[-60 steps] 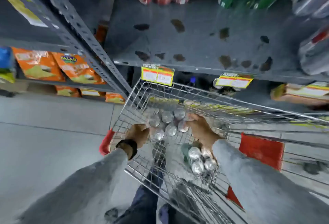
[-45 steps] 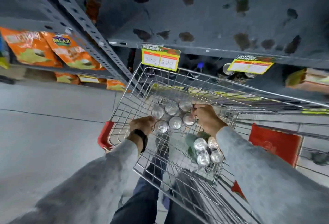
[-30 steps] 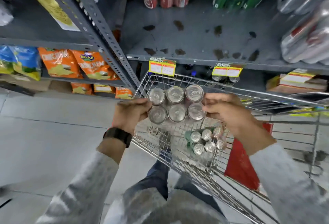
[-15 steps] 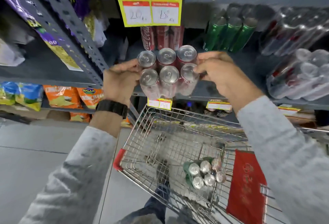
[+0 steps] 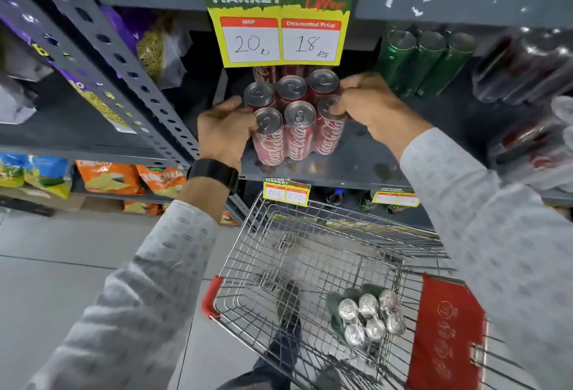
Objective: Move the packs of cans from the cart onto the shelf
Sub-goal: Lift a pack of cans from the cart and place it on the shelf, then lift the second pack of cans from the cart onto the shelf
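Observation:
A shrink-wrapped pack of red cola cans (image 5: 294, 122) stands upright on the grey metal shelf (image 5: 356, 166), near its front edge, under a yellow price sign. My left hand (image 5: 224, 132) grips the pack's left side. My right hand (image 5: 369, 107) holds its right side, fingers over the can tops. More red cans stand behind the pack, mostly hidden. Below, a pack of green cans (image 5: 367, 315) lies in the wire cart (image 5: 242, 253) at its near right.
Green cans (image 5: 424, 60) stand on the same shelf to the right, then wrapped packs of dark cans (image 5: 527, 70). A slanted perforated shelf post (image 5: 124, 70) rises at the left. Snack bags (image 5: 108, 177) fill the lower left shelf. The cart's red flap (image 5: 446, 337) is at right.
Both hands lifted the red can pack out of the cart, raised it and set it onto the shelf under the price sign. The green pack stayed in the cart.

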`<control>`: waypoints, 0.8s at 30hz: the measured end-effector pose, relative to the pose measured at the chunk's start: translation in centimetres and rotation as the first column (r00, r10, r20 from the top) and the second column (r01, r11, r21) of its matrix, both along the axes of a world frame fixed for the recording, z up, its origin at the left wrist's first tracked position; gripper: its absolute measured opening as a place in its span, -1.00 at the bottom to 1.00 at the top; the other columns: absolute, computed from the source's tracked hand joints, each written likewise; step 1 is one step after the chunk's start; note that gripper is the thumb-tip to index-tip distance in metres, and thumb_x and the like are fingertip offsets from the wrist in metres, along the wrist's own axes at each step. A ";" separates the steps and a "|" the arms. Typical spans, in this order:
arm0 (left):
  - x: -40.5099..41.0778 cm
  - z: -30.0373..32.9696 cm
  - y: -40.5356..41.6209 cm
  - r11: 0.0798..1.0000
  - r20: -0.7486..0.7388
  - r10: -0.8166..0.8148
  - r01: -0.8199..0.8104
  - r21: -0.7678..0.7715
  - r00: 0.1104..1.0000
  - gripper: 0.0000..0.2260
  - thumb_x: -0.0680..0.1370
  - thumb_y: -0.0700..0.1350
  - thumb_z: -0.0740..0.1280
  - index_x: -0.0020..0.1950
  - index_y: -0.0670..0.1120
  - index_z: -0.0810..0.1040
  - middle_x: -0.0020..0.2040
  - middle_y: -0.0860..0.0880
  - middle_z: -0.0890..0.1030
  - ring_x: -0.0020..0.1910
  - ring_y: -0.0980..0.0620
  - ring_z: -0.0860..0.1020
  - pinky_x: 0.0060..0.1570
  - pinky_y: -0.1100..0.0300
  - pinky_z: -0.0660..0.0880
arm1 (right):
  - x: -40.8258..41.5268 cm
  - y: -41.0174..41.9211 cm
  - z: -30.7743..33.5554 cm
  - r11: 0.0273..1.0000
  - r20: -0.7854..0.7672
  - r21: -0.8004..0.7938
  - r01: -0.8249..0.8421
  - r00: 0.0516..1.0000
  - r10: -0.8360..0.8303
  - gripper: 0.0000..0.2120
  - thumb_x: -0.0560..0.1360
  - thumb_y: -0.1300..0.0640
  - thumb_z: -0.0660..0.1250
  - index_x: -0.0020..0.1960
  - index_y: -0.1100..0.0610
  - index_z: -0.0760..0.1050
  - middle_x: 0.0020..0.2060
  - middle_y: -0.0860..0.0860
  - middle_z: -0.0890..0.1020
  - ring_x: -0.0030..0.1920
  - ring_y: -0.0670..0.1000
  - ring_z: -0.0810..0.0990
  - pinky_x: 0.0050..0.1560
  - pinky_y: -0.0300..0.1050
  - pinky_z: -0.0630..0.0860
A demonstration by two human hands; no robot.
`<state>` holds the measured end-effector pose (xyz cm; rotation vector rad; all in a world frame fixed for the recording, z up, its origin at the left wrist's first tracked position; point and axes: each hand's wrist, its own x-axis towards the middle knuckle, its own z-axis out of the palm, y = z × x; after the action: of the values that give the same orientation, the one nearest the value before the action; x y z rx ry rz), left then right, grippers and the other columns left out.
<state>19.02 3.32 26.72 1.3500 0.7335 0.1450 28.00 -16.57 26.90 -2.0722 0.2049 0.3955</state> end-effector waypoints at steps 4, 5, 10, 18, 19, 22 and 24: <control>-0.8 -0.7 0.2 0.994 -0.028 -0.082 0.084 0.070 0.996 -0.71 0.38 -0.36 0.39 -0.07 0.01 0.69 -0.06 0.03 0.76 0.03 0.04 0.68 0.21 0.02 0.58 | -1.4 -0.4 0.4 1.000 0.022 -0.015 0.021 1.000 -0.020 -0.59 0.40 0.32 0.46 0.24 0.34 0.59 0.18 0.21 0.71 0.09 0.11 0.67 0.29 0.11 0.56; -1.4 -0.7 0.2 0.990 -0.034 -0.096 0.099 0.100 0.995 -0.71 0.37 -0.30 0.42 0.01 0.00 0.71 0.01 0.04 0.75 0.09 0.04 0.67 0.23 0.05 0.56 | -2.2 -0.8 0.3 0.999 0.051 -0.020 0.048 0.998 -0.047 -0.55 0.44 0.31 0.44 0.33 0.32 0.54 0.21 0.18 0.69 0.10 0.08 0.65 0.34 0.08 0.55; -8.2 -1.5 -2.0 0.957 0.001 -0.070 0.067 0.282 0.998 -0.56 0.48 -0.26 0.43 0.37 -0.10 0.57 0.20 0.06 0.64 0.16 0.20 0.60 0.15 0.40 0.53 | -8.6 -5.2 -2.2 0.988 0.282 0.022 0.151 0.947 -0.151 -0.52 0.52 0.32 0.35 0.43 0.12 0.52 0.07 -0.04 0.64 0.02 -0.10 0.63 0.16 -0.27 0.55; -19.1 -16.3 -9.6 0.942 -0.370 -0.299 0.335 0.035 0.880 -0.70 0.55 -0.31 0.36 0.28 -0.18 0.55 0.06 -0.10 0.60 -0.05 0.07 0.59 -0.15 0.37 0.57 | -22.6 -14.2 -14.1 0.970 0.041 -0.016 0.243 0.969 -0.242 -0.77 0.49 0.31 0.38 0.07 0.12 0.71 -0.11 0.08 0.75 -0.07 0.05 0.69 0.15 0.12 0.65; -19.9 -18.4 -10.8 0.947 -0.446 -0.309 0.315 -0.063 0.840 -0.70 0.54 -0.32 0.36 0.27 -0.19 0.55 0.08 -0.20 0.61 -0.01 -0.14 0.61 -0.17 0.23 0.60 | -23.9 -15.1 -16.0 0.971 -0.008 -0.047 0.236 0.972 -0.237 -0.81 0.50 0.29 0.35 0.02 0.15 0.71 -0.12 0.12 0.75 -0.10 0.05 0.66 0.11 0.13 0.65; -22.1 -24.0 -14.1 0.893 -0.636 -0.437 0.388 -0.226 0.636 -0.51 0.46 -0.13 0.43 0.34 -0.29 0.50 0.27 -0.34 0.59 0.21 -0.37 0.57 0.12 -0.20 0.56 | -27.4 -17.8 -22.8 0.965 -0.258 -0.119 0.235 0.931 -0.258 -0.82 0.50 0.31 0.32 0.01 0.29 0.69 -0.05 0.24 0.76 -0.15 0.08 0.64 0.05 0.19 0.67; -23.1 -26.3 -15.9 0.862 -0.640 -0.506 0.373 -0.344 0.578 -0.56 0.51 0.00 0.41 0.33 -0.19 0.54 0.20 -0.18 0.63 0.14 -0.18 0.61 0.17 -0.06 0.57 | -29.1 -19.0 -26.6 0.959 -0.376 -0.147 0.242 0.883 -0.280 -0.71 0.47 0.21 0.35 0.14 0.24 0.68 0.08 0.13 0.75 -0.06 0.03 0.63 -0.03 -0.18 0.67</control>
<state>-4.07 -12.59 0.42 1.3707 0.9934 -0.9005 -1.14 -35.57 0.31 -2.0032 0.7524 0.6441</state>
